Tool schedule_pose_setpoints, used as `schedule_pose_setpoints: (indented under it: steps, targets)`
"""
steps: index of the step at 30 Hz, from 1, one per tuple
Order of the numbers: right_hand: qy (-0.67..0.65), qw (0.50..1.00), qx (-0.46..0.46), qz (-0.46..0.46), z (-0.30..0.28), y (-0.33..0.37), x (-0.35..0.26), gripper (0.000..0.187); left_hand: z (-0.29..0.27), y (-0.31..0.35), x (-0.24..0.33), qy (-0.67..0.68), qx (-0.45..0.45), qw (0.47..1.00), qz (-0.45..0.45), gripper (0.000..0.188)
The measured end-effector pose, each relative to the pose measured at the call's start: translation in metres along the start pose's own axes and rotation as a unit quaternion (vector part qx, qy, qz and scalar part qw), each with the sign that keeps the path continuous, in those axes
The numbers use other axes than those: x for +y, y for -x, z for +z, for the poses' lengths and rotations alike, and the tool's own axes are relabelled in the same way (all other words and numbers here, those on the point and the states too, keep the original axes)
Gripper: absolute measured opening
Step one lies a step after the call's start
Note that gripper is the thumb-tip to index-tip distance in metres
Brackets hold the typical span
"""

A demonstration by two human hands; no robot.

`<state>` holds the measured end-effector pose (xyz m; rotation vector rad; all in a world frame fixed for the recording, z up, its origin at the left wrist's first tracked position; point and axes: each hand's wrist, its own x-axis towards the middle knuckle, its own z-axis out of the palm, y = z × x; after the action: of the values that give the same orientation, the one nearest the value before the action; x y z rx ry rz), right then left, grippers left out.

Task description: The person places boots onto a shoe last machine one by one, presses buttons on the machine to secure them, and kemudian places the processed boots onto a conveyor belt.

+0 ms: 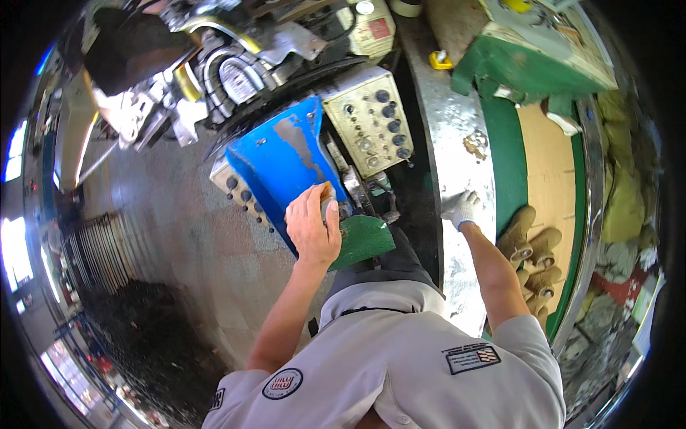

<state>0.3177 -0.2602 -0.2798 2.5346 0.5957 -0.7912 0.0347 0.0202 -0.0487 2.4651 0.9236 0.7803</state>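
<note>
My bare left hand [312, 223] is over the right edge of a blue tray [275, 154] with worn paint. Its fingers are bent together around a small orange-brown piece [326, 190], only partly visible, whose kind I cannot make out. Just right of that hand, a green curved panel [363, 242] sits in front of my waist. My right hand [463, 208], in a whitish glove, rests on a long shiny metal bench [464, 257]; its fingers are apart and nothing shows in them.
A cream control box [368, 121] with black knobs stands beyond the tray, below a machine with curved metal parts [232, 75]. Several brown shoes [541, 247] lie on cardboard right of the bench. A yellow object [441, 60] sits on the bench's far end. Dark mesh [143, 336] is at left.
</note>
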Motion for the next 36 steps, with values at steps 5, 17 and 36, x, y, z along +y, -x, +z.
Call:
schedule_pose_setpoints:
  steps: [5,17,36]
  targets:
    - [0.05,0.999,0.013,-0.001,0.012,-0.009,-0.005,0.136,0.0,0.004,-0.007,0.02,0.012,0.999,-0.022,0.025]
    - [0.089,0.996,-0.017,0.008,0.002,-0.009,-0.014,0.138,-0.01,-0.013,0.0,0.093,0.064,0.991,-0.071,0.026]
    - [0.132,0.991,0.02,0.001,0.036,-0.031,-0.004,0.121,-0.044,-0.088,-0.003,0.031,0.103,0.994,0.011,0.022]
